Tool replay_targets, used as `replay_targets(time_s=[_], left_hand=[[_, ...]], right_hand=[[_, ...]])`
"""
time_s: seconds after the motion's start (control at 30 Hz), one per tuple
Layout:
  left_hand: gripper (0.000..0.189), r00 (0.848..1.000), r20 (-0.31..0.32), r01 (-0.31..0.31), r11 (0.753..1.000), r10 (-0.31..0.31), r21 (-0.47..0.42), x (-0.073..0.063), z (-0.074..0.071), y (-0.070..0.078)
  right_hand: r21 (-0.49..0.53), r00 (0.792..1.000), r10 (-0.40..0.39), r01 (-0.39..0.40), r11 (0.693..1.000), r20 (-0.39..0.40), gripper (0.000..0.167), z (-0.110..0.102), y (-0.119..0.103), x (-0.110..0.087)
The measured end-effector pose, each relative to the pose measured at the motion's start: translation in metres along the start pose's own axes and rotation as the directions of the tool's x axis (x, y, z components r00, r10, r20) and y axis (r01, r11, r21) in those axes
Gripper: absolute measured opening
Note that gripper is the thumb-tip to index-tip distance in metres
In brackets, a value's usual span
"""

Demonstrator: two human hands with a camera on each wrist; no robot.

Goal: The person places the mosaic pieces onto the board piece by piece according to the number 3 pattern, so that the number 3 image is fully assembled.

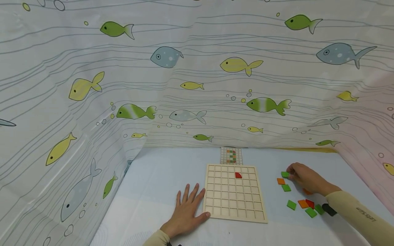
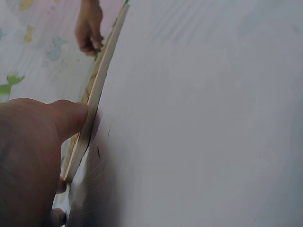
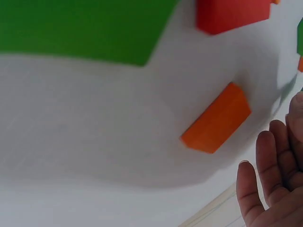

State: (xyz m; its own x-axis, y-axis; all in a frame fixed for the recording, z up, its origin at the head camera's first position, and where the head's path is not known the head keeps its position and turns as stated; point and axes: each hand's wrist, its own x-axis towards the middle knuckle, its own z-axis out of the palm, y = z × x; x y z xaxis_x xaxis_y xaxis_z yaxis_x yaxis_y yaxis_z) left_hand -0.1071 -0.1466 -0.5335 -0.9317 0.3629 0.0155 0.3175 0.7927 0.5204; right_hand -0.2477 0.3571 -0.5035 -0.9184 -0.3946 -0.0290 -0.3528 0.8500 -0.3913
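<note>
Your left hand (image 1: pixel 187 213) is lying spread, thumb touching the board (image 1: pixel 232 198); toward the right edge of the desk (image 1: pixel 166 167), your right hand (image 1: pixel 307 177) is pinching a green tile (image 1: pixel 284 174); dragging it could disturb the orange tile (image 1: pixel 280 181).

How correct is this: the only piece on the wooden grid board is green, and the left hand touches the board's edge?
The colour is wrong: the head view shows that the only piece on the wooden grid board is red, not green. The left hand does touch the board's edge.
</note>
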Motion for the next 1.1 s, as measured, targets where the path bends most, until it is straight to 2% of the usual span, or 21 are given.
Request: replay_targets(time_s=[0.4, 0.6, 0.83, 1.1], left_hand=[[0.081, 1.000, -0.006, 0.000, 1.000, 0.000, -0.002, 0.000, 0.001, -0.001], [0.080, 1.000, -0.009, -0.001, 1.000, 0.001, 0.005, 0.000, 0.002, -0.002], [0.080, 1.000, -0.001, 0.003, 1.000, -0.003, 0.008, 0.000, 0.000, 0.000], [0.080, 1.000, -0.006, -0.001, 1.000, 0.001, 0.009, 0.000, 0.000, 0.000]], right_hand=[[0.012, 0.999, -0.036, 0.036, 0.999, 0.006, 0.021, 0.005, -0.024, 0.015], [-0.002, 0.999, -0.032, 0.032, 0.999, 0.002, 0.020, 0.012, -0.031, 0.023], [0.035, 1.000, -0.013, 0.013, 0.999, 0.012, 0.021, 0.012, -0.043, 0.028], [-0.010, 0.996, -0.085, 0.085, 0.996, -0.029, 0.019, 0.017, -0.061, 0.036]])
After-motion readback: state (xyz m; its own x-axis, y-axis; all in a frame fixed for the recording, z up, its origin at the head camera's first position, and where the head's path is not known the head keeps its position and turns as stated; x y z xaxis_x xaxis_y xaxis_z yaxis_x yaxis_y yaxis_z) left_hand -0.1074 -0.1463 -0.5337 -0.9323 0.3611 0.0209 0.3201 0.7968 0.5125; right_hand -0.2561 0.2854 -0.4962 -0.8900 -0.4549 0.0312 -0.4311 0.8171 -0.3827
